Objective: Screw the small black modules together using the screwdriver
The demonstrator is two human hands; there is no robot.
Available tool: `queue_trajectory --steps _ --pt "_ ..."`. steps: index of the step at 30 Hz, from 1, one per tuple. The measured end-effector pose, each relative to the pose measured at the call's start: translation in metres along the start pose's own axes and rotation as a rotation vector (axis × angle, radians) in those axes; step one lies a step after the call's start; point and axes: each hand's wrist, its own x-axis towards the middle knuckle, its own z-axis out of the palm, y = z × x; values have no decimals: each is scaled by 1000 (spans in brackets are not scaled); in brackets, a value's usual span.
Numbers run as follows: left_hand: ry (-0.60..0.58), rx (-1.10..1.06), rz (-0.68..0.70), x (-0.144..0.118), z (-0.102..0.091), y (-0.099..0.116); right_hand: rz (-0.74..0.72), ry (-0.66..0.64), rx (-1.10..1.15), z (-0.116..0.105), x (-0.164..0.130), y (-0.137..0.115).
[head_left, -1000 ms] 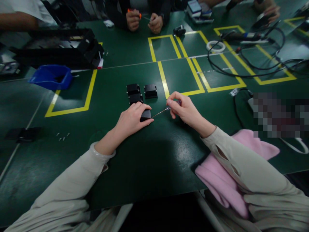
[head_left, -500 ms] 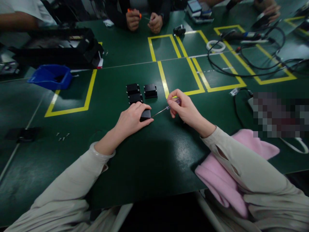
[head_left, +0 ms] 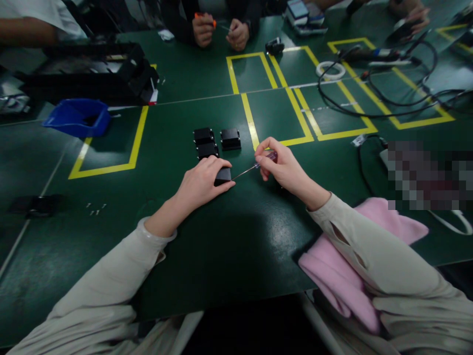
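My left hand (head_left: 201,185) presses down on a small black box (head_left: 222,176) on the green table (head_left: 221,246), covering most of it. My right hand (head_left: 283,167) pinches a thin screwdriver (head_left: 254,167) with a clear purple handle; its metal tip reaches the box's right edge. Just behind my left hand lie three more black boxes: two in a column (head_left: 206,143) and one (head_left: 230,139) to their right.
A blue bin (head_left: 78,117) and a long black tray (head_left: 88,74) sit at the back left. Several small screws (head_left: 96,209) lie at the left. Black cables (head_left: 380,98) sprawl at the back right. A pink cloth (head_left: 347,266) lies under my right forearm. Another person's hands (head_left: 220,30) work opposite.
My right hand's fingers shift slightly on the screwdriver handle, turning it in place. My left hand and the boxes have not moved.
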Motion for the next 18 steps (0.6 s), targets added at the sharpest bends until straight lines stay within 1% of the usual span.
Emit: queue_trajectory --steps 4,9,15,18 --pt "0 -3 -1 0 1 0 3 -16 -37 0 0 -1" --pt "-2 1 -11 0 1 0 -17 3 28 1 0 0" --pt "-3 7 -9 0 0 0 -11 -4 -8 0 0 1" --pt "-8 9 -6 0 0 0 -20 1 23 1 0 2"
